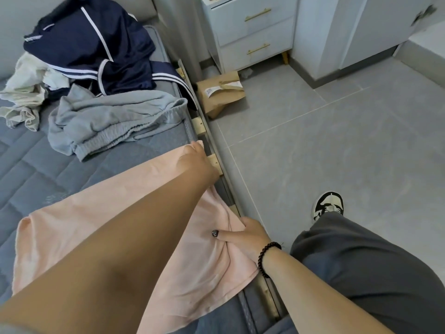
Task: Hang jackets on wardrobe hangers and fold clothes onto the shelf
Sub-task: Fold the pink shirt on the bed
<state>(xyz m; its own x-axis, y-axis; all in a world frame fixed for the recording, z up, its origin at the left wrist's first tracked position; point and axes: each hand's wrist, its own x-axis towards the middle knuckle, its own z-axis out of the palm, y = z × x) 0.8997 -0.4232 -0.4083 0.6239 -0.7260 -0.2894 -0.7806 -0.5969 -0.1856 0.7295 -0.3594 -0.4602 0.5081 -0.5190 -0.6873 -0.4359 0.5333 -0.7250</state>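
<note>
A pink garment (72,227) lies spread flat on the mattress (26,169), its right side running along the mattress edge beside the bed frame (214,162); one person's two hands work it. The left hand (196,154) reaches far across to the garment's far corner at the mattress edge; its fingers are curled over that corner, though whether they pinch the cloth or only press on it cannot be told. The right hand (250,233), with one bead bracelet (266,257) on its wrist, grips a bunched fold of the near hem right at the edge, thumb on top, fingers tucked under.

Beyond the pink garment three more pieces lie in a loose heap at the head of the mattress: a grey one (113,121) nearest, just apart from the pink cloth and reaching the mattress edge; a navy one (96,42) with white stripes behind it, part of it hanging over the edge; a cream one (29,88) to the left, touching both.

A strip of bare quilting shows to the left of the pink cloth and between it and the heap. Right of the bed the tiled floor (337,145) lies wide; on it one cardboard parcel (220,92) sits against the frame, and one shoe (328,206) is near. A white cabinet (250,30) with two drawers stands by the far wall.
</note>
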